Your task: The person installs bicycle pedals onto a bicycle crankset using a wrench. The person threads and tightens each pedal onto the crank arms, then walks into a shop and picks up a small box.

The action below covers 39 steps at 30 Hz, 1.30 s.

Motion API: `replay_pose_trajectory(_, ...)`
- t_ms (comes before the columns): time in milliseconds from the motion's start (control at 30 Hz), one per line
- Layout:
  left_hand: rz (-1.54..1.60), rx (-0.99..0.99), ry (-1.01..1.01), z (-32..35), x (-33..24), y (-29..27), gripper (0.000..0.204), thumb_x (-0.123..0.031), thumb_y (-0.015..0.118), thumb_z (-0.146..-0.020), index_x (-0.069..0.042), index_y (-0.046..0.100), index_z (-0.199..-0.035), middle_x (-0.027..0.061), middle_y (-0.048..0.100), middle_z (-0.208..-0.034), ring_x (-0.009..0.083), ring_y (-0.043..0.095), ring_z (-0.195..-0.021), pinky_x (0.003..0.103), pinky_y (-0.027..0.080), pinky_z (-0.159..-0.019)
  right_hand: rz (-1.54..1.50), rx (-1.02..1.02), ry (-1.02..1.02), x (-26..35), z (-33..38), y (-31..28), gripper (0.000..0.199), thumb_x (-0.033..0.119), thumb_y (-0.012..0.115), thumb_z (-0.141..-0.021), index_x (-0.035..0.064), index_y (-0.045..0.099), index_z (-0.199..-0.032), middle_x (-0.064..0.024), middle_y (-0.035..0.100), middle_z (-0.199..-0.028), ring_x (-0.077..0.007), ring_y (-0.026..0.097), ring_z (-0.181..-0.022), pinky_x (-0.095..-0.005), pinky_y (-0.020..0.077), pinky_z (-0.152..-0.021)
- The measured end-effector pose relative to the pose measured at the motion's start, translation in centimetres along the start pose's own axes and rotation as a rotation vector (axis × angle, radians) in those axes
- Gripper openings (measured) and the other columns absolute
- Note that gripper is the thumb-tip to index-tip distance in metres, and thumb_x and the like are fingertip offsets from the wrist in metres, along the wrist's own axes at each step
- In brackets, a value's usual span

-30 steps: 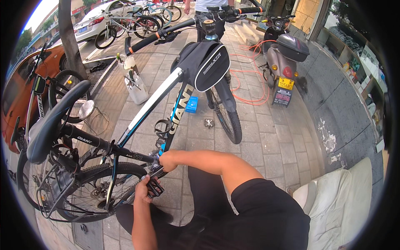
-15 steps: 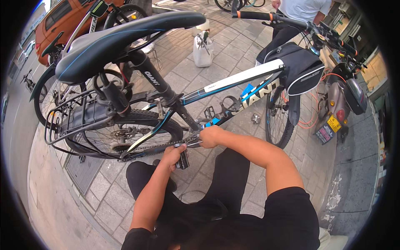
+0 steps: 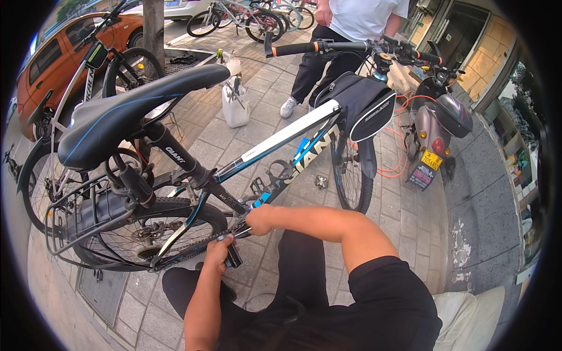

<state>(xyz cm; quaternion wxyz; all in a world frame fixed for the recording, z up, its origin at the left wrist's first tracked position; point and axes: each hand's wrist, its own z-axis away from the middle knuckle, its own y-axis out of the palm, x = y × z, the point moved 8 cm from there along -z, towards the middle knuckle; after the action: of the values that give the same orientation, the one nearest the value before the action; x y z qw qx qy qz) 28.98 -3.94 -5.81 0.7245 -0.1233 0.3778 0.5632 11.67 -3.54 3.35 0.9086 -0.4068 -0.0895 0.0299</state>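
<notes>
Head view: we have our left hand curled around a blocky black pedal, most fingertips hidden behind it. Just ahead and to the right of those fingers, our right hand is bunched closed over one end of a slim silver metal rod; its palm is out of sight, and the rod's other end is hard to make out. The black, white and blue bicycle stands just beyond our fingers.

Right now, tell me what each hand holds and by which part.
Left hand: black pedal, by its left side. Right hand: closed at a silver bar; exact hold hidden.
</notes>
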Motion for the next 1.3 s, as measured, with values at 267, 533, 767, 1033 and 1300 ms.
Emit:
replay_pose_trajectory(267,0.07,0.027,-0.022,0.1,-0.1,-0.1,0.02,-0.019,0.07,-0.099,0.0,0.066,-0.101,0.0106,0.067,-0.082,0.0248,0.068,-0.065,0.043,0.059,-0.054,0.131,0.002,-0.182,0.8,-1.5,0.6,0.045,0.043,0.054,-0.1,0.0035,0.075,-0.107,-0.0196,0.076,-0.096,-0.0406,0.074,-0.095,-0.0504,0.0579,-0.085)
replay_pose_trajectory(533,-0.021,-0.036,-0.001,-3.1,0.9,-2.1,0.018,-0.02,0.072,-0.099,-0.002,0.068,-0.103,0.0049,0.068,-0.087,0.016,0.066,-0.072,0.033,0.053,-0.057,0.083,-0.45,-0.433,1.3,-2.7,-0.3,0.045,0.029,0.074,-0.087,0.0,0.059,-0.117,-0.018,0.062,-0.109,-0.0375,0.062,-0.107,-0.0487,0.0516,-0.087)
replay_pose_trajectory(767,-0.021,-0.045,0.045,-4.3,0.0,-2.8,0.017,-0.019,0.072,-0.099,-0.004,0.068,-0.105,0.0044,0.069,-0.092,0.0165,0.068,-0.078,0.033,0.054,-0.06,0.037,-0.267,-0.32,-0.2,-6.4,0.0,0.08,0.043,0.074,-0.085,-0.0064,0.05,-0.144,-0.0249,0.059,-0.135,-0.041,0.055,-0.129,-0.0481,0.0439,-0.108)
replay_pose_trajectory(1033,-0.032,-0.038,0.023,-5.7,-1.6,-1.8,0.017,-0.019,0.073,-0.099,-0.004,0.068,-0.104,0.0037,0.069,-0.091,0.0163,0.068,-0.079,0.031,0.054,-0.063,0.016,-0.341,-0.384,-2.1,-6.4,-2.0,0.086,0.05,0.077,-0.084,-0.0094,0.051,-0.141,-0.0261,0.06,-0.131,-0.0419,0.056,-0.127,-0.0496,0.0415,-0.109)
replay_pose_trajectory(1300,-0.009,-0.059,0.003,-4.8,-2.6,-0.8,0.027,-0.021,0.075,-0.097,0.002,0.066,-0.11,0.0069,0.07,-0.091,0.0148,0.064,-0.079,0.032,0.05,-0.069,-0.003,-0.37,-0.38,-2.8,-5.0,-3.4,0.09,0.054,0.079,-0.081,-0.0085,0.053,-0.14,-0.0234,0.06,-0.13,-0.0383,0.058,-0.123,-0.0479,0.0437,-0.102)
